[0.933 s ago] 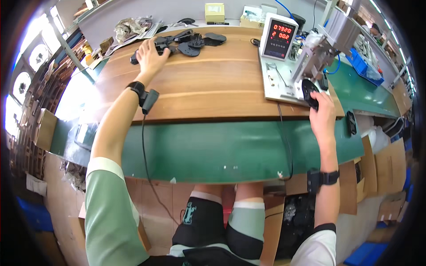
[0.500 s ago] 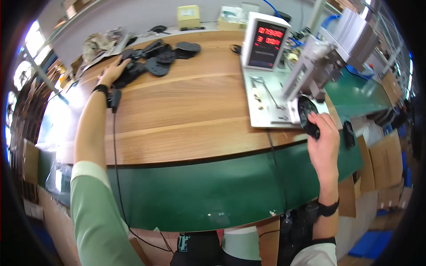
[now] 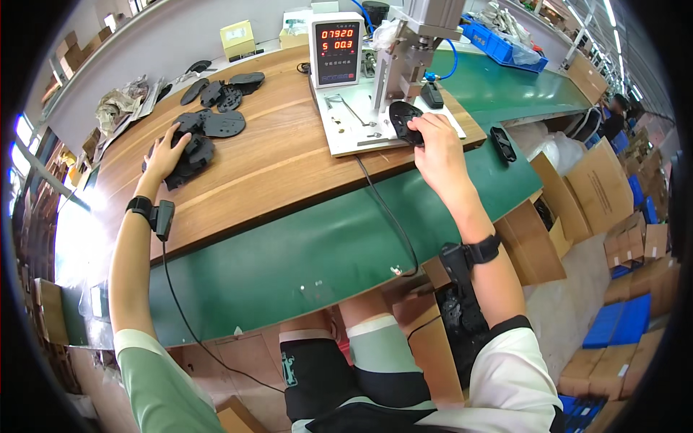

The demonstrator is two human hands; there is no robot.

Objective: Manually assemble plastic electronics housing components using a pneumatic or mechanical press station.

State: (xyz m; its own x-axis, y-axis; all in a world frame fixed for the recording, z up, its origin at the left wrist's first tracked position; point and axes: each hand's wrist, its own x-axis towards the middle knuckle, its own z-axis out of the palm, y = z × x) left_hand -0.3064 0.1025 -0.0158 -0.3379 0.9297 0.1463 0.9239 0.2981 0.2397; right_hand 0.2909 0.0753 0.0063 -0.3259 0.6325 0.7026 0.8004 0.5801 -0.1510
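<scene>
At the far left of the wooden board, my left hand (image 3: 166, 155) lies over a heap of black moulded pieces (image 3: 191, 160), fingers spread. What lies under its palm is hidden. My right hand (image 3: 438, 153) is closed on the near edge of a black oval sole-like piece (image 3: 405, 121). That piece is tilted up at the foot of a metal press (image 3: 395, 79), over its white base plate (image 3: 346, 141). Flat black oval pieces (image 3: 225, 124) lie overlapping beyond my left hand.
A white box with a red digit display (image 3: 336, 50) stands left of the press. A hex key (image 3: 351, 110) lies on the plate. A black part (image 3: 502, 144) sits on the green table (image 3: 289, 278) at the right. Cables hang near both wrists. Open cartons (image 3: 530, 242) stand at the right.
My view has swung to the right, so the press and board appear further left. My left hand stays at the heap, and my right hand keeps the oval piece at the press. The display's digits differ.
</scene>
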